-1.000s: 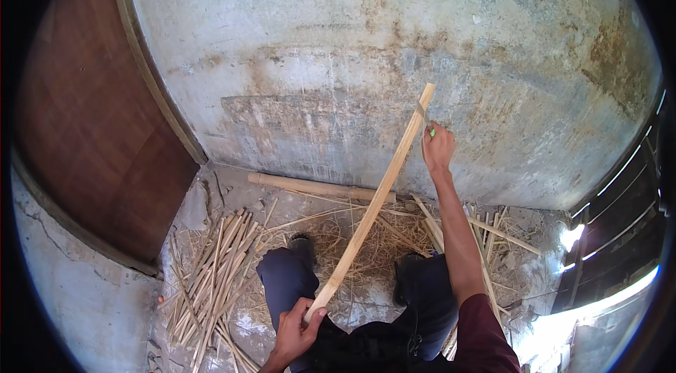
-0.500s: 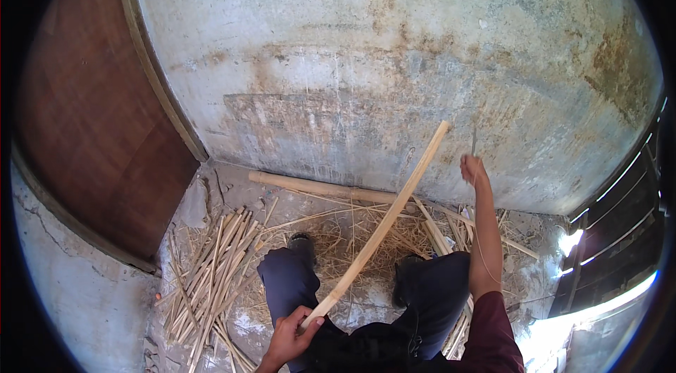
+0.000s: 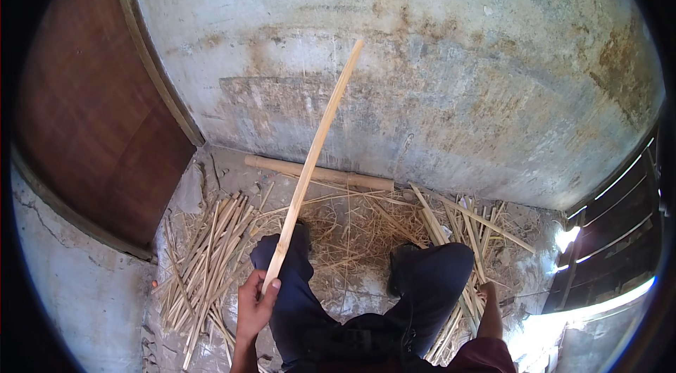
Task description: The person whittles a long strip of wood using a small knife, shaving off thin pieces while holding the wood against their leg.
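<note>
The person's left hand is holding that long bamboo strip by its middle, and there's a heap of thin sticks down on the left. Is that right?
Not quite. The head view shows the grip of the left hand at the near, lower end of the long bamboo strip, not its middle. The heap of thin sticks is indeed on the left.

A long pale strip (image 3: 310,163) slants up rightward.

Maroon sleeve (image 3: 484,357), navy trousers (image 3: 442,276), dark boots (image 3: 403,269)
</note>
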`<action>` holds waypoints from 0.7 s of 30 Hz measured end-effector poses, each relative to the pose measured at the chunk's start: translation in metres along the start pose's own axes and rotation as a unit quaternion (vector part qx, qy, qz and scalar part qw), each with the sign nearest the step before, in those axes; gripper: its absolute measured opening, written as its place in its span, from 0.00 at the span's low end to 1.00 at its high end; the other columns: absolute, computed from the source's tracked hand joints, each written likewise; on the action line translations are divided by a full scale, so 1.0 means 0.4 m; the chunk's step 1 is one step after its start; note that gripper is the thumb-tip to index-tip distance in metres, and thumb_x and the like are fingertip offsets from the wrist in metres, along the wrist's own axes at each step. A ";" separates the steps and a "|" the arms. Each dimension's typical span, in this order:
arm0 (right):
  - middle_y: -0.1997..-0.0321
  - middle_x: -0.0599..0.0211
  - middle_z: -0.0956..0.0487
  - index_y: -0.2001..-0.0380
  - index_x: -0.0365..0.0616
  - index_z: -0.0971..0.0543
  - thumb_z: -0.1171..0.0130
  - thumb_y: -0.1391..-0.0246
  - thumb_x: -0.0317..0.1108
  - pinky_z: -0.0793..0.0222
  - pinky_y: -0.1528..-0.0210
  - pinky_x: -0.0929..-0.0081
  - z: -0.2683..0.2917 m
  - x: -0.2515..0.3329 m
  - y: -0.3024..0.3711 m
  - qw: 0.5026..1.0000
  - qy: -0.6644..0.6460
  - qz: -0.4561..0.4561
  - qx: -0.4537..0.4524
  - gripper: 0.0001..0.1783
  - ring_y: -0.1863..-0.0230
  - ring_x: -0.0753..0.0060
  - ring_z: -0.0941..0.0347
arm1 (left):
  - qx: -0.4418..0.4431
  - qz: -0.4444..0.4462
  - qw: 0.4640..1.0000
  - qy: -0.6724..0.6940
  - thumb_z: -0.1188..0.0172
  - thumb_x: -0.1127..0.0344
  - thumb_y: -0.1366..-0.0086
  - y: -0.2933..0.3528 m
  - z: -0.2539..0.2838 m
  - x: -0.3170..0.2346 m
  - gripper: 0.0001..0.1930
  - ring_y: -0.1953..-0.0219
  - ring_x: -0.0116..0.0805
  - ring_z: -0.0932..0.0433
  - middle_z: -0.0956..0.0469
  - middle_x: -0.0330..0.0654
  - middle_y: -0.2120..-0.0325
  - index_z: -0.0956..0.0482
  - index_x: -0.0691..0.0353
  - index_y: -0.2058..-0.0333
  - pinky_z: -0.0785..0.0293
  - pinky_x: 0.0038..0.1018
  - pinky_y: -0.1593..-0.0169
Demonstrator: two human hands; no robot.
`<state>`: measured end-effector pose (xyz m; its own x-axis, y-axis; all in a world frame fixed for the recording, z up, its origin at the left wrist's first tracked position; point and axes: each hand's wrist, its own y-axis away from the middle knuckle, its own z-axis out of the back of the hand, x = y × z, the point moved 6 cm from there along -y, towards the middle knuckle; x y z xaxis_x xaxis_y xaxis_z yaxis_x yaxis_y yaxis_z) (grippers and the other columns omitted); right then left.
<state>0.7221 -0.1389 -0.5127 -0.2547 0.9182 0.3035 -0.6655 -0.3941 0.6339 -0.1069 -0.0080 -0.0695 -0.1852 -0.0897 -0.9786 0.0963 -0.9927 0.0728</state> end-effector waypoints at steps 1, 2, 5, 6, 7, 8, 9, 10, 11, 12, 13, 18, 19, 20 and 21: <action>0.73 0.59 0.12 0.70 0.43 0.10 0.39 0.43 0.37 0.28 0.78 0.64 -0.082 0.036 0.032 0.996 -0.089 0.007 0.027 0.12 0.77 0.66 0.17 | -0.016 0.003 1.000 0.003 0.37 0.66 0.24 0.009 0.020 0.000 0.08 0.82 0.13 0.37 0.30 0.27 0.84 0.24 0.63 0.62 0.44 0.20 0.78; 0.74 0.60 0.12 0.69 0.42 0.10 0.41 0.41 0.38 0.31 0.81 0.66 -0.098 0.045 0.054 0.988 -0.153 0.015 0.031 0.14 0.79 0.67 0.19 | 0.006 -0.006 1.000 0.008 0.37 0.66 0.24 -0.001 0.012 -0.014 0.08 0.82 0.12 0.37 0.31 0.26 0.84 0.26 0.62 0.61 0.44 0.19 0.79; 0.79 0.66 0.15 0.63 0.39 0.11 0.45 0.37 0.41 0.36 0.84 0.71 -0.039 0.056 0.057 0.982 -0.187 0.035 -0.020 0.19 0.84 0.71 0.24 | 0.137 0.058 0.981 0.126 0.39 0.66 0.22 -0.058 -0.039 -0.043 0.08 0.83 0.12 0.36 0.32 0.26 0.83 0.27 0.61 0.60 0.44 0.17 0.81; 0.78 0.67 0.17 0.61 0.40 0.11 0.45 0.37 0.43 0.38 0.84 0.73 -0.012 0.097 0.054 0.963 -0.261 0.061 -0.028 0.19 0.84 0.73 0.27 | 0.138 0.060 0.980 0.131 0.39 0.66 0.22 -0.078 -0.044 -0.043 0.08 0.83 0.12 0.36 0.32 0.26 0.83 0.27 0.61 0.60 0.44 0.17 0.81; 0.78 0.68 0.18 0.58 0.41 0.11 0.44 0.36 0.44 0.40 0.83 0.75 0.025 0.138 0.051 0.938 -0.334 0.087 -0.038 0.20 0.85 0.75 0.31 | 0.193 0.071 0.960 0.188 0.41 0.63 0.21 -0.097 -0.069 -0.036 0.09 0.84 0.13 0.38 0.34 0.27 0.83 0.28 0.61 0.59 0.45 0.17 0.82; 0.76 0.69 0.19 0.57 0.43 0.11 0.45 0.36 0.45 0.42 0.82 0.76 0.078 0.187 0.085 0.902 -0.397 0.139 -0.096 0.20 0.84 0.78 0.33 | 0.259 0.074 0.934 0.237 0.43 0.60 0.20 -0.123 -0.119 -0.051 0.10 0.86 0.14 0.40 0.37 0.27 0.83 0.28 0.60 0.59 0.46 0.17 0.83; 0.74 0.70 0.19 0.55 0.44 0.12 0.45 0.35 0.45 0.43 0.81 0.78 0.085 0.295 0.133 0.868 -0.439 0.197 -0.127 0.20 0.83 0.82 0.36 | 0.300 0.086 0.908 0.281 0.45 0.58 0.19 -0.123 -0.134 -0.060 0.12 0.88 0.14 0.42 0.39 0.28 0.84 0.28 0.60 0.59 0.46 0.17 0.84; 0.72 0.72 0.19 0.53 0.45 0.12 0.46 0.33 0.45 0.45 0.80 0.79 0.103 0.388 0.186 0.863 -0.445 0.203 -0.130 0.20 0.83 0.83 0.39 | 0.314 0.090 0.908 0.264 0.52 0.49 0.17 -0.118 -0.149 -0.072 0.20 0.89 0.16 0.44 0.42 0.28 0.84 0.27 0.62 0.57 0.45 0.18 0.84; 0.71 0.75 0.19 0.51 0.46 0.13 0.47 0.31 0.45 0.47 0.79 0.80 0.139 0.515 0.289 0.856 -0.452 0.211 -0.134 0.20 0.83 0.85 0.41 | 0.309 0.091 0.911 0.258 0.52 0.49 0.17 -0.119 -0.153 -0.080 0.20 0.89 0.16 0.44 0.42 0.28 0.84 0.27 0.62 0.57 0.45 0.18 0.84; 0.72 0.77 0.21 0.49 0.46 0.14 0.48 0.31 0.45 0.48 0.78 0.80 0.187 0.622 0.386 0.844 -0.457 0.252 -0.127 0.20 0.82 0.85 0.42 | 0.345 0.092 0.896 0.266 0.55 0.46 0.16 -0.120 -0.167 -0.087 0.23 0.89 0.16 0.43 0.42 0.28 0.84 0.26 0.63 0.56 0.44 0.18 0.84; 0.73 0.79 0.24 0.48 0.46 0.14 0.49 0.30 0.45 0.50 0.78 0.79 0.225 0.741 0.486 0.830 -0.460 0.296 -0.114 0.21 0.81 0.86 0.44 | 0.374 0.092 0.881 0.275 0.59 0.43 0.16 -0.113 -0.170 -0.089 0.27 0.89 0.16 0.43 0.42 0.28 0.84 0.25 0.64 0.56 0.43 0.18 0.84; 0.76 0.83 0.33 0.45 0.41 0.16 0.51 0.29 0.36 0.53 0.78 0.85 0.320 1.093 0.864 0.764 -0.468 0.444 0.030 0.19 0.79 0.90 0.45 | 0.387 0.062 0.889 0.239 0.62 0.38 0.17 -0.137 -0.208 -0.109 0.32 0.89 0.18 0.42 0.41 0.29 0.84 0.25 0.65 0.57 0.42 0.19 0.85; 0.77 0.84 0.36 0.44 0.40 0.16 0.50 0.29 0.36 0.55 0.78 0.85 0.310 1.142 0.938 0.759 -0.467 0.448 0.066 0.19 0.79 0.91 0.46 | 0.396 0.073 0.877 0.264 0.62 0.39 0.17 -0.135 -0.215 -0.102 0.32 0.90 0.19 0.42 0.41 0.30 0.85 0.25 0.66 0.59 0.42 0.19 0.86; 0.77 0.85 0.36 0.44 0.40 0.17 0.49 0.29 0.35 0.55 0.78 0.86 0.298 1.183 1.005 0.758 -0.454 0.460 0.094 0.19 0.79 0.91 0.47 | 0.406 0.086 0.864 0.286 0.61 0.40 0.17 -0.135 -0.225 -0.098 0.31 0.91 0.20 0.43 0.41 0.31 0.86 0.26 0.67 0.60 0.43 0.20 0.88; 0.76 0.86 0.36 0.43 0.40 0.17 0.48 0.29 0.34 0.56 0.78 0.86 0.283 1.218 1.065 0.755 -0.440 0.471 0.122 0.19 0.79 0.92 0.47 | 0.406 0.085 0.864 0.284 0.61 0.40 0.17 -0.137 -0.231 -0.096 0.31 0.91 0.20 0.43 0.41 0.31 0.86 0.26 0.67 0.60 0.43 0.20 0.88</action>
<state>0.3939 0.1361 -0.0144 0.1004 -0.1147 0.9883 -0.3036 -0.9495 -0.0793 -0.0147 0.0571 -0.0535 0.2969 -0.4152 -0.8599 -0.6868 -0.7185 0.1098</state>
